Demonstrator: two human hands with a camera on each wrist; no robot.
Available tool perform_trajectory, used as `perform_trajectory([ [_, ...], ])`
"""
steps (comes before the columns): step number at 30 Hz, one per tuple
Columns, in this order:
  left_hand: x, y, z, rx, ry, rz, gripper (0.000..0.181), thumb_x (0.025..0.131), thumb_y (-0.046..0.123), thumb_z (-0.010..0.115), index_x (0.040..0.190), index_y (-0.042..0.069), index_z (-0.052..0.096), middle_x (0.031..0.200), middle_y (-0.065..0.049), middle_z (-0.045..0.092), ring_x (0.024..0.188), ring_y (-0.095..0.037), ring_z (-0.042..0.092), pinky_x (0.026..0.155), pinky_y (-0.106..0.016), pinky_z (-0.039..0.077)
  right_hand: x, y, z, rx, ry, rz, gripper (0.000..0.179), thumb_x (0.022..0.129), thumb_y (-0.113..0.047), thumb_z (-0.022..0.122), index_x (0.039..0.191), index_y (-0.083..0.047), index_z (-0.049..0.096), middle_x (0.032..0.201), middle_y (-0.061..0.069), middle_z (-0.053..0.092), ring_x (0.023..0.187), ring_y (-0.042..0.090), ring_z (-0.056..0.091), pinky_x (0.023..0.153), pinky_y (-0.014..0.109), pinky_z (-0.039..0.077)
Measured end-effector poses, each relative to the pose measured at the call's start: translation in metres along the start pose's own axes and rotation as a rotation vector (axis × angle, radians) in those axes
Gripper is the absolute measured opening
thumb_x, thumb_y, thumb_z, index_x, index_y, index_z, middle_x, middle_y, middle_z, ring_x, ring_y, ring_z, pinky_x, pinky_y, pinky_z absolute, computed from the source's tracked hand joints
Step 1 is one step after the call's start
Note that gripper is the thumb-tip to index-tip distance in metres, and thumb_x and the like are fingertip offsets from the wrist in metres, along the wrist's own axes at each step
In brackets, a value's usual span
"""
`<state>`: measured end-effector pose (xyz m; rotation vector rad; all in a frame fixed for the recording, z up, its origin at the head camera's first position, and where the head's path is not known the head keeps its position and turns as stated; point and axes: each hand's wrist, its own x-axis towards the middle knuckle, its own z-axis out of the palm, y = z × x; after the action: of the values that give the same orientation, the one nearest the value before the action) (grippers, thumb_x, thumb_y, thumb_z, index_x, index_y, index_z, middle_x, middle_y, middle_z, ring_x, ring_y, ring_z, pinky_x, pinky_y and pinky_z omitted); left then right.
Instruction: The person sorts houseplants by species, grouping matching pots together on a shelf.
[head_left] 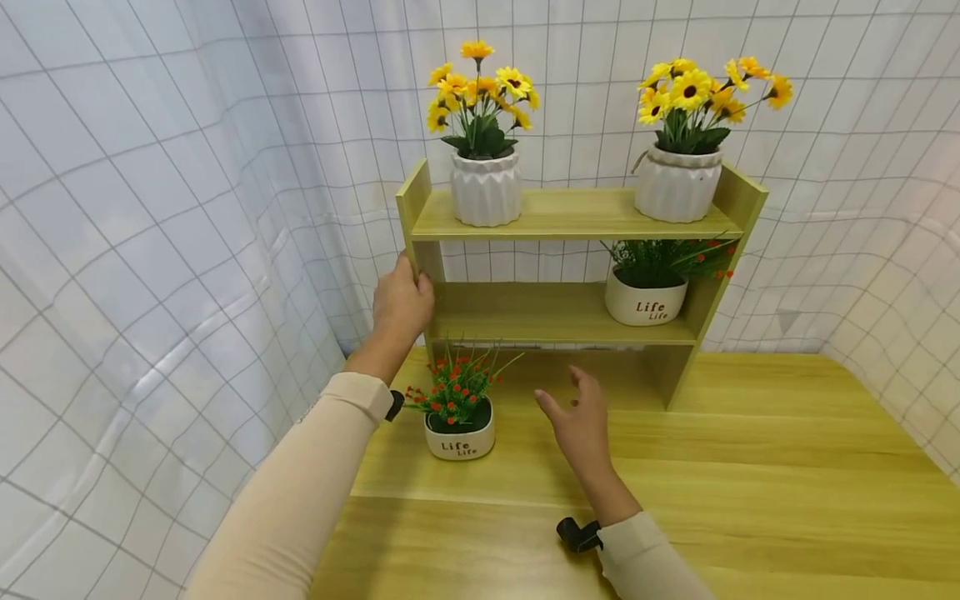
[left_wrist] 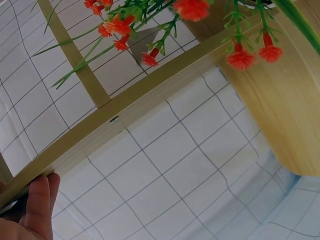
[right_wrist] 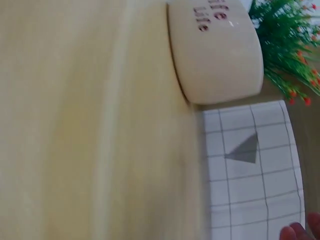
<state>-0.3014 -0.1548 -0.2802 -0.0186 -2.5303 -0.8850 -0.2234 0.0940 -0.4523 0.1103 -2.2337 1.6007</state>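
Note:
My left hand (head_left: 403, 300) grips the left side panel (head_left: 414, 204) of a small wooden shelf (head_left: 525, 312) at mid height. In the left wrist view its fingers (left_wrist: 39, 207) lie against the panel's edge. My right hand (head_left: 585, 425) is held in front of the lower opening, thumb and fingers spread with nothing between them. To its left, a white "Life" pot (head_left: 459, 440) with red-flowered greenery stands on the table before the shelf's left end. The right wrist view has this pot (right_wrist: 220, 55) at the top and a few fingertips (right_wrist: 297, 232) at the bottom right corner.
Two ribbed white pots with yellow flowers stand on the top board, one left (head_left: 486, 192), one right (head_left: 677, 187). A second "Life" pot (head_left: 645, 300) sits at the middle board's right end. The wooden table (head_left: 787, 475) is bordered by grid-patterned cloth (head_left: 187, 208) behind and at both sides.

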Motion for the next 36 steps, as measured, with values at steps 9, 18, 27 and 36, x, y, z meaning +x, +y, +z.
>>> perform_trajectory([
  [9, -0.001, 0.0, -0.002, -0.008, -0.001, 0.001, 0.031, 0.102, 0.02, 0.045, 0.126, 0.001, 0.051, 0.11, -0.028, 0.066, 0.099, -0.047, 0.064, 0.078, -0.055, 0.052, -0.011, 0.004, 0.027, -0.026, -0.184, 0.023, 0.073, 0.088, -0.033, 0.077, 0.144, -0.001, 0.043, 0.142, 0.021, 0.046, 0.131, 0.037, 0.043, 0.101, 0.054, 0.042],
  [18, -0.002, -0.001, -0.002, -0.014, 0.004, -0.003, 0.031, 0.102, 0.02, 0.045, 0.127, 0.002, 0.051, 0.111, -0.027, 0.066, 0.099, -0.046, 0.064, 0.078, -0.055, 0.052, -0.018, 0.008, 0.051, 0.019, -0.277, 0.054, 0.078, 0.085, -0.035, 0.079, 0.145, -0.001, 0.043, 0.144, 0.016, 0.046, 0.133, 0.037, 0.043, 0.103, 0.057, 0.039],
  [27, -0.002, 0.001, -0.002, -0.017, -0.007, -0.007, 0.032, 0.103, 0.021, 0.045, 0.128, 0.003, 0.051, 0.11, -0.027, 0.066, 0.097, -0.045, 0.065, 0.076, -0.053, 0.053, -0.02, 0.009, 0.065, 0.039, -0.336, 0.043, 0.077, 0.083, -0.026, 0.082, 0.143, 0.002, 0.043, 0.143, 0.02, 0.048, 0.131, 0.038, 0.044, 0.104, 0.056, 0.039],
  [36, -0.002, 0.002, -0.002, -0.019, -0.01, -0.011, 0.032, 0.103, 0.021, 0.046, 0.129, 0.003, 0.051, 0.11, -0.027, 0.066, 0.099, -0.044, 0.065, 0.078, -0.053, 0.053, -0.02, 0.014, 0.078, 0.046, -0.371, 0.043, 0.081, 0.079, -0.029, 0.084, 0.144, 0.0, 0.044, 0.144, 0.017, 0.047, 0.133, 0.037, 0.044, 0.104, 0.054, 0.039],
])
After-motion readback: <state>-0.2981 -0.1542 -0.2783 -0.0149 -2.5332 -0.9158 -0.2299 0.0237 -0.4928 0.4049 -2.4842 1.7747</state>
